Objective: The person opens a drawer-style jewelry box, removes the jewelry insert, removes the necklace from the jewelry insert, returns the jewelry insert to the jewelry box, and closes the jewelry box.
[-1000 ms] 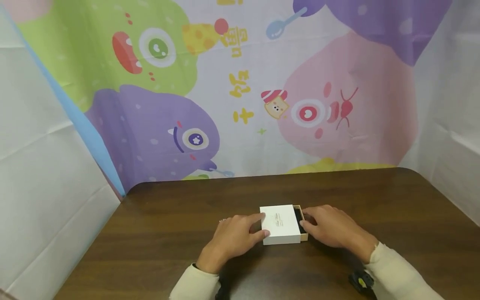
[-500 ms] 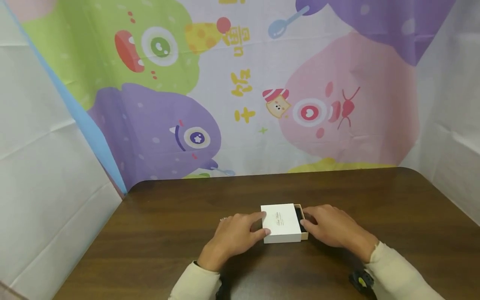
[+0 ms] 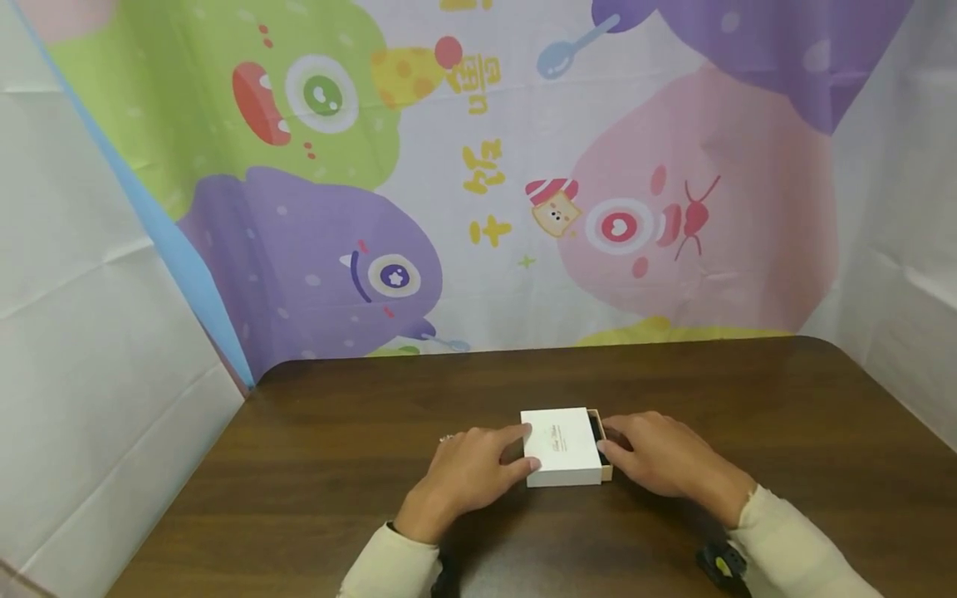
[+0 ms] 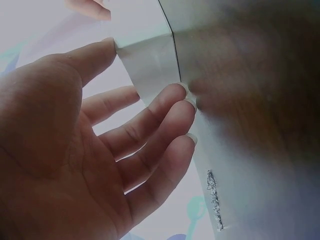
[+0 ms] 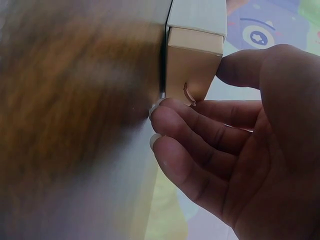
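Observation:
A small white sleeve box (image 3: 559, 444) with gold script on top lies on the brown table, in the middle of the head view. Its tan inner drawer (image 3: 607, 473), with a black inside, sticks out a little on the right. My left hand (image 3: 467, 472) holds the sleeve's left end with thumb and index fingertips; the left wrist view shows the other fingers loosely bent beside it. With thumb and index finger, my right hand (image 3: 661, 453) grips the drawer's outer end. A small slit with a raised tab (image 5: 189, 94) shows on that end in the right wrist view.
The dark wooden table (image 3: 359, 415) surrounds the box. Behind it hangs a printed cloth (image 3: 508, 307) with cartoon monsters. White cloth sides (image 3: 82, 349) stand to the left and right. A silvery ring (image 3: 446, 438) shows at the left hand.
The drawer has slid slightly further into the sleeve, leaving a narrower strip exposed. Both hands keep their places on the box, and the whole view shifts slightly.

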`<state>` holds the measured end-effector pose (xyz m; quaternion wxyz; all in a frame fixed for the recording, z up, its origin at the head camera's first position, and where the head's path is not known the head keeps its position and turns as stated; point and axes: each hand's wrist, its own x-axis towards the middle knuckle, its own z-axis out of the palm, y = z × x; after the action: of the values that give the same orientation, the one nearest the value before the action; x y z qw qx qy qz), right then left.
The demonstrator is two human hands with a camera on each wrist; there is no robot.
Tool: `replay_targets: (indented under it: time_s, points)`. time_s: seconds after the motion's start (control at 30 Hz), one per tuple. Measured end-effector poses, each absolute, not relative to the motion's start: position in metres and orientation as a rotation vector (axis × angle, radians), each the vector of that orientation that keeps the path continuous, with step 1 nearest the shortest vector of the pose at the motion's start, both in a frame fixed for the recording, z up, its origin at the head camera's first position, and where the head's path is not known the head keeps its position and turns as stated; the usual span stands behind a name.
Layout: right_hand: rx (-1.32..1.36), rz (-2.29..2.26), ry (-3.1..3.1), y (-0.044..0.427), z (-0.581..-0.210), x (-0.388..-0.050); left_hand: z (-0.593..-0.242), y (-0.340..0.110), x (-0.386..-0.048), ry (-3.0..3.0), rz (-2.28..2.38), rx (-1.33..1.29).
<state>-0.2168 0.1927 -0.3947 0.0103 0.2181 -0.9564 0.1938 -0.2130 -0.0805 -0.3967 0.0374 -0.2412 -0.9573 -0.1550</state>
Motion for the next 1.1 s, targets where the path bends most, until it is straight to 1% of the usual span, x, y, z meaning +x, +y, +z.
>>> replay_targets:
  time_s: [1.1]
  points:
    - [0.691,0.611,-2.990,0.1933,-0.3963,-0.2160,-0.3967,-0.0797,-0.2131,-2.957,-0.508,-0.729]
